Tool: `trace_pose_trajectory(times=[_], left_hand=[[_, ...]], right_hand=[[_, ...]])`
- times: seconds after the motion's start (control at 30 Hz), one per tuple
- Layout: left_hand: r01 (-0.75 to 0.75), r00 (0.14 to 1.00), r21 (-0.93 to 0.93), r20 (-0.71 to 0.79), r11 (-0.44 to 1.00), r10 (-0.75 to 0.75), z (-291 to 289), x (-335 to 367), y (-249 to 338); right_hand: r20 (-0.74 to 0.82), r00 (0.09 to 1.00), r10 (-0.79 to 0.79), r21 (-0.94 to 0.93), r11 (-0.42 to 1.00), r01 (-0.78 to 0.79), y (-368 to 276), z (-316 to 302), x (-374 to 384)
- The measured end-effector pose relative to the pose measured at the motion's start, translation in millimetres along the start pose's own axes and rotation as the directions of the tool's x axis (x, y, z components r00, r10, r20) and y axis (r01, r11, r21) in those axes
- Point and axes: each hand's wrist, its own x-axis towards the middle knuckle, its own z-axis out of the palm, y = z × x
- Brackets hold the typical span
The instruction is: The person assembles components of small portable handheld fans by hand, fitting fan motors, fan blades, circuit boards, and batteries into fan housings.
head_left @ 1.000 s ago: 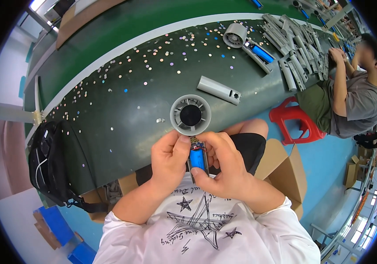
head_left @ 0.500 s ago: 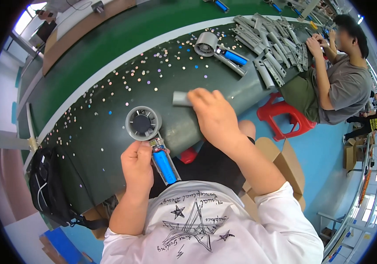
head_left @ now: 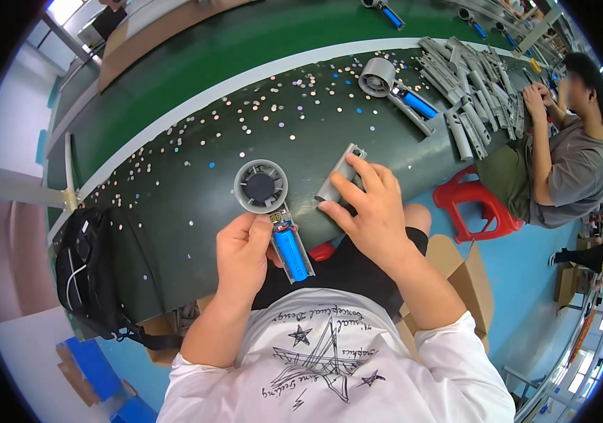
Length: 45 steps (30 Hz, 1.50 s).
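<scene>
My left hand [head_left: 239, 250] is closed around the top of the handle of a small grey handheld fan [head_left: 260, 186], whose round head faces up. The handle is uncovered, so a blue cylindrical battery [head_left: 289, 255] and a little circuit board [head_left: 278, 218] show inside it. To the right, my right hand [head_left: 377, 215] grips a grey half-shell handle cover [head_left: 337, 173] between thumb and fingers. That cover slants just above the dark green tabletop, apart from the fan; whether it touches the top I cannot tell.
Another uncovered fan [head_left: 377, 77] lies farther back, beside a heap of grey handle shells [head_left: 467, 84]. Small coloured dots are scattered over the table [head_left: 189, 233]. A black bag [head_left: 90, 264] sits at the left edge. A co-worker [head_left: 569, 155] sits at right on a red stool [head_left: 481, 211].
My right hand has turned the handle cover from lying crosswise to a steep slant, with thumb and fingers now along it. My left hand keeps its hold on the fan. The view has shifted.
</scene>
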Motion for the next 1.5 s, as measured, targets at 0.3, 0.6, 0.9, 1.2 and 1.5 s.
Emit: trace_pose_trajectory(times=[0.3, 0.6, 0.9, 1.2, 1.5], left_hand=[[0.025, 0.999, -0.075, 0.032, 0.997, -0.022, 8, 2, 4], [0.007, 0.999, -0.134, 0.032, 0.991, -0.003, 15, 0, 3], [0.033, 0.998, -0.19, 0.056, 0.981, -0.023, 26, -2, 0], [-0.098, 0.994, -0.3, 0.024, 0.949, 0.11, 39, -4, -14], [0.027, 1.0, -0.379, 0.025, 0.925, -0.019, 45, 0, -4]], right_hand=[[-0.016, 0.991, -0.131, 0.038, 0.991, 0.131, 15, 3, -11], [-0.136, 0.986, -0.093, 0.807, 0.567, 0.165, -20, -22, -45], [-0.187, 0.98, -0.074, 0.858, 0.473, 0.199, -28, 2, -39], [-0.272, 0.957, -0.104, 0.672, 0.691, 0.266, -52, 3, -54], [-0.264, 0.955, 0.139, 0.925, 0.318, 0.209, -43, 6, -55]])
